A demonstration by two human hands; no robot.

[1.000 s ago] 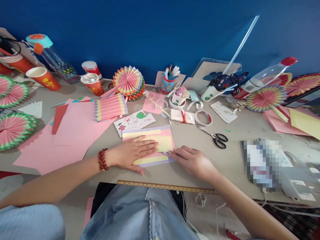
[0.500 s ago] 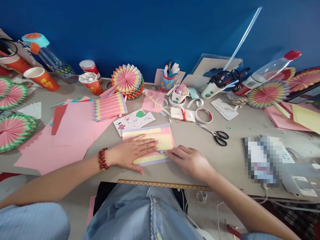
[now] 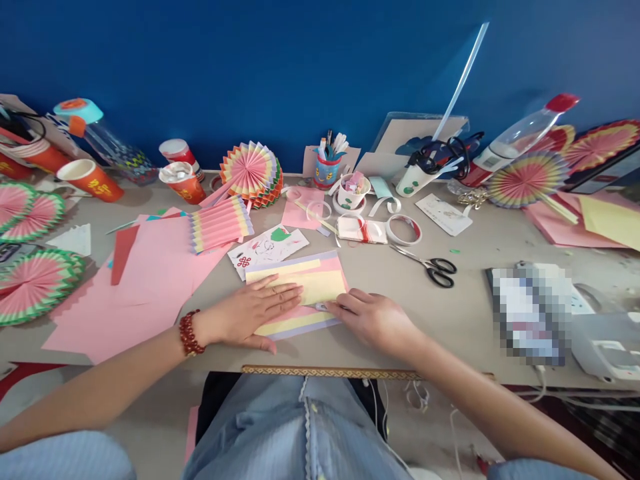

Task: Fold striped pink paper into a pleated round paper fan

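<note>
My left hand [image 3: 245, 312] lies flat with fingers spread on the left part of a layered sheet of pink, yellow and lilac paper [image 3: 325, 283]. At the sheet's right edge my right hand [image 3: 373, 320] is closed round a small whitish tool [image 3: 321, 307], most of it hidden by the fingers. The tool's tip rests on the paper along the lower edge of the wide yellow strip. A white card with drawings [image 3: 270, 247] lies just behind the sheet, beside a pleated pink, yellow and lilac paper [image 3: 221, 225].
Black-handled scissors [image 3: 436, 269] and a tape roll [image 3: 404, 229] lie behind my right hand. Large pink sheets [image 3: 150, 273] spread at left. Paper cups [image 3: 90, 180], a pen holder [image 3: 327, 167], a bottle [image 3: 520, 143] and round paper fans [image 3: 251, 170] stand toward the wall.
My left hand has slid slightly left on the paper. My right hand keeps its hold on the tool at nearly the same spot. The whole view has shifted a little.
</note>
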